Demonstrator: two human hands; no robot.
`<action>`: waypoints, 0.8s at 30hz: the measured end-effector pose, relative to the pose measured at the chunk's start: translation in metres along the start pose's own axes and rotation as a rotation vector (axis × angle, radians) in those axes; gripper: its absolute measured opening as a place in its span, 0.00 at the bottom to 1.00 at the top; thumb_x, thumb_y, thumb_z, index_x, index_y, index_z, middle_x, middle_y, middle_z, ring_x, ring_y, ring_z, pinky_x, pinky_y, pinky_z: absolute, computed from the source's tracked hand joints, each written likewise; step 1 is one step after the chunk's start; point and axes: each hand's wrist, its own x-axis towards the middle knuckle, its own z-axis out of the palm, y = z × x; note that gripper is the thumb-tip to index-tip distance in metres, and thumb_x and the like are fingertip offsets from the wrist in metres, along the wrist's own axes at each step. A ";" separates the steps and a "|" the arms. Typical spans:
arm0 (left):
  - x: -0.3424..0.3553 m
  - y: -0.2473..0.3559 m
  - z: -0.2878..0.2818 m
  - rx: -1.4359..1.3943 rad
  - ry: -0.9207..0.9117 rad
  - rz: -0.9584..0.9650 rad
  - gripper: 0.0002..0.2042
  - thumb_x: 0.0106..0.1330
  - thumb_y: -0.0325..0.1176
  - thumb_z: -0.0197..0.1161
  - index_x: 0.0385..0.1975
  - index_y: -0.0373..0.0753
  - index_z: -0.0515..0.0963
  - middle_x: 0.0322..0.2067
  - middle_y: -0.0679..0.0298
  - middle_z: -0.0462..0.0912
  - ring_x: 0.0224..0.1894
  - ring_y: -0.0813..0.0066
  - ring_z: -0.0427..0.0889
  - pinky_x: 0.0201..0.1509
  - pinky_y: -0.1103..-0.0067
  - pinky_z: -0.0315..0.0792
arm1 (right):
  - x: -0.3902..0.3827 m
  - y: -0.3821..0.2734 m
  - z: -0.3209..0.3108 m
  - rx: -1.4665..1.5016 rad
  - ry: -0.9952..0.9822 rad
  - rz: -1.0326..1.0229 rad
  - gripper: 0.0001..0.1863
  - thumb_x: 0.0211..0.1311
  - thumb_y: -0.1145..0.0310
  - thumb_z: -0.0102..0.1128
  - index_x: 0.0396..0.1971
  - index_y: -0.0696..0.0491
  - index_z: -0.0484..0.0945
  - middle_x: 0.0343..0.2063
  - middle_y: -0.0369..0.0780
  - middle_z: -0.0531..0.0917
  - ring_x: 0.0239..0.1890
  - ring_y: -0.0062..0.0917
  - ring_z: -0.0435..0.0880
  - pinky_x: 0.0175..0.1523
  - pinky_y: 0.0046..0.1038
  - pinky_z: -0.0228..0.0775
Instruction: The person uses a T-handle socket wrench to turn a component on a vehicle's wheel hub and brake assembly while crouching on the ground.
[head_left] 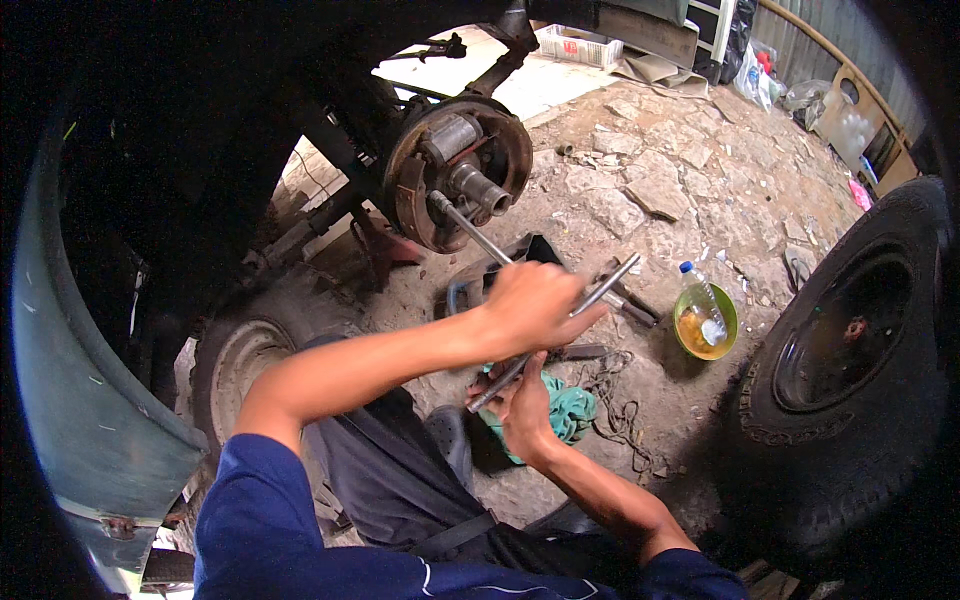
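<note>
A T-handle socket wrench reaches to the lower part of a rusty drum brake assembly, its socket end against the backing plate below the hub spindle. My left hand is closed round the wrench where the shaft meets the crossbar, slightly smeared by motion. One end of the crossbar sticks out to the upper right. At its lower end my right hand is curled about the bar, thumb up, its fingers partly hidden behind the metal. A green cloth lies on the ground behind my right hand.
On the right leans a large wheel with a tyre. A green bowl holds yellowish liquid and a clear bottle. Another tyre lies at left, near a reddish stand. The vehicle's body panel curves along the left. Broken stone paving stretches beyond.
</note>
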 end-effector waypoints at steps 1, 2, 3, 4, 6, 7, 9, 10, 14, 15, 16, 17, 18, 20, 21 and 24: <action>-0.020 -0.004 -0.011 0.082 -0.100 -0.095 0.27 0.64 0.58 0.54 0.27 0.34 0.77 0.22 0.52 0.81 0.25 0.48 0.81 0.30 0.61 0.74 | 0.002 0.003 0.000 -0.097 -0.011 -0.069 0.37 0.67 0.33 0.26 0.31 0.54 0.71 0.20 0.38 0.75 0.27 0.29 0.78 0.42 0.36 0.72; -0.030 -0.008 -0.010 0.041 -0.210 -0.189 0.28 0.65 0.58 0.52 0.28 0.33 0.77 0.23 0.50 0.81 0.26 0.49 0.81 0.32 0.62 0.74 | 0.009 0.005 -0.006 -0.201 -0.009 -0.149 0.39 0.68 0.33 0.25 0.29 0.56 0.73 0.20 0.38 0.77 0.26 0.28 0.77 0.38 0.32 0.70; -0.036 -0.013 -0.005 -0.003 -0.322 -0.280 0.28 0.66 0.59 0.51 0.30 0.33 0.78 0.25 0.49 0.81 0.28 0.50 0.82 0.33 0.63 0.75 | 0.019 0.007 -0.014 -0.304 -0.003 -0.232 0.41 0.68 0.33 0.25 0.27 0.57 0.74 0.20 0.38 0.78 0.25 0.26 0.76 0.33 0.28 0.68; -0.041 -0.018 0.000 -0.048 -0.431 -0.382 0.29 0.67 0.59 0.49 0.31 0.32 0.78 0.26 0.47 0.82 0.29 0.52 0.82 0.34 0.64 0.75 | 0.032 0.014 -0.024 -0.371 0.025 -0.333 0.37 0.73 0.42 0.29 0.21 0.59 0.74 0.17 0.38 0.77 0.22 0.25 0.76 0.29 0.29 0.64; -0.044 -0.026 0.025 -0.389 -0.363 -0.400 0.30 0.69 0.59 0.47 0.35 0.31 0.78 0.30 0.46 0.82 0.32 0.58 0.83 0.39 0.68 0.75 | 0.030 -0.006 -0.031 -0.664 -0.017 -0.413 0.32 0.73 0.49 0.31 0.22 0.61 0.73 0.16 0.40 0.76 0.20 0.25 0.74 0.26 0.31 0.61; -0.043 -0.029 0.040 -0.550 -0.326 -0.409 0.31 0.70 0.59 0.46 0.37 0.30 0.77 0.32 0.45 0.82 0.33 0.61 0.83 0.42 0.70 0.75 | 0.028 -0.015 -0.027 -0.801 -0.042 -0.453 0.30 0.73 0.53 0.33 0.22 0.61 0.73 0.15 0.41 0.75 0.19 0.26 0.73 0.25 0.32 0.60; -0.039 -0.031 0.052 -0.974 -0.255 -0.433 0.26 0.71 0.52 0.48 0.42 0.30 0.76 0.36 0.54 0.83 0.39 0.71 0.80 0.47 0.75 0.72 | 0.024 -0.024 -0.017 -0.843 -0.069 -0.578 0.22 0.70 0.63 0.37 0.21 0.62 0.72 0.16 0.46 0.76 0.19 0.35 0.75 0.24 0.37 0.61; -0.034 -0.028 0.047 -1.143 -0.242 -0.434 0.25 0.71 0.51 0.49 0.43 0.30 0.76 0.37 0.57 0.83 0.40 0.73 0.79 0.47 0.76 0.72 | 0.025 -0.029 -0.022 -0.925 -0.106 -0.575 0.22 0.70 0.63 0.38 0.22 0.62 0.72 0.17 0.47 0.76 0.19 0.38 0.76 0.24 0.38 0.62; -0.037 -0.024 0.026 -1.276 -0.233 -0.462 0.21 0.71 0.48 0.52 0.41 0.32 0.78 0.31 0.65 0.81 0.36 0.80 0.76 0.45 0.81 0.69 | 0.024 -0.052 -0.031 -1.072 -0.293 -0.709 0.19 0.71 0.62 0.40 0.30 0.63 0.72 0.22 0.53 0.77 0.28 0.49 0.77 0.34 0.42 0.67; -0.037 -0.024 0.024 -1.230 -0.214 -0.435 0.21 0.71 0.48 0.52 0.41 0.32 0.78 0.30 0.65 0.80 0.35 0.81 0.75 0.44 0.82 0.68 | 0.025 -0.061 -0.033 -1.093 -0.345 -0.754 0.19 0.71 0.61 0.41 0.32 0.64 0.72 0.24 0.55 0.76 0.31 0.52 0.78 0.37 0.43 0.69; -0.036 -0.022 0.022 -1.207 -0.168 -0.431 0.20 0.71 0.48 0.52 0.39 0.33 0.78 0.27 0.69 0.78 0.32 0.83 0.72 0.41 0.83 0.67 | 0.018 -0.089 -0.029 -1.261 -0.456 -0.606 0.18 0.70 0.60 0.45 0.32 0.61 0.74 0.24 0.55 0.76 0.30 0.50 0.77 0.38 0.43 0.68; -0.035 -0.024 0.020 -1.210 -0.170 -0.411 0.20 0.71 0.48 0.52 0.38 0.34 0.78 0.26 0.70 0.77 0.32 0.83 0.72 0.40 0.83 0.67 | 0.011 -0.116 -0.024 -1.426 -0.583 -0.467 0.17 0.69 0.58 0.49 0.32 0.59 0.75 0.24 0.54 0.76 0.30 0.49 0.77 0.39 0.43 0.68; -0.034 -0.027 0.022 -1.218 -0.177 -0.393 0.20 0.71 0.48 0.52 0.38 0.34 0.78 0.25 0.71 0.76 0.31 0.84 0.72 0.39 0.83 0.67 | 0.001 -0.143 -0.017 -1.519 -0.653 -0.492 0.17 0.67 0.57 0.52 0.32 0.59 0.76 0.24 0.54 0.76 0.29 0.47 0.77 0.37 0.42 0.68; -0.038 -0.027 0.019 -1.314 -0.218 -0.433 0.19 0.71 0.49 0.52 0.39 0.37 0.77 0.21 0.75 0.72 0.30 0.85 0.72 0.31 0.84 0.66 | -0.003 -0.169 -0.019 -1.624 -0.523 -0.647 0.18 0.61 0.55 0.59 0.31 0.58 0.76 0.25 0.52 0.77 0.30 0.43 0.78 0.38 0.42 0.68; -0.039 -0.024 0.016 -1.315 -0.225 -0.468 0.19 0.71 0.49 0.52 0.39 0.37 0.77 0.21 0.75 0.71 0.29 0.86 0.71 0.29 0.84 0.65 | -0.003 -0.178 -0.025 -1.631 -0.300 -0.764 0.19 0.57 0.54 0.63 0.31 0.57 0.77 0.27 0.50 0.78 0.32 0.42 0.78 0.40 0.42 0.67; -0.036 -0.014 0.006 -1.306 -0.241 -0.551 0.19 0.71 0.50 0.51 0.40 0.39 0.77 0.20 0.78 0.69 0.23 0.87 0.69 0.22 0.86 0.62 | 0.025 -0.202 -0.040 -1.706 0.005 -1.572 0.28 0.46 0.46 0.69 0.36 0.55 0.76 0.38 0.45 0.78 0.47 0.42 0.76 0.55 0.44 0.63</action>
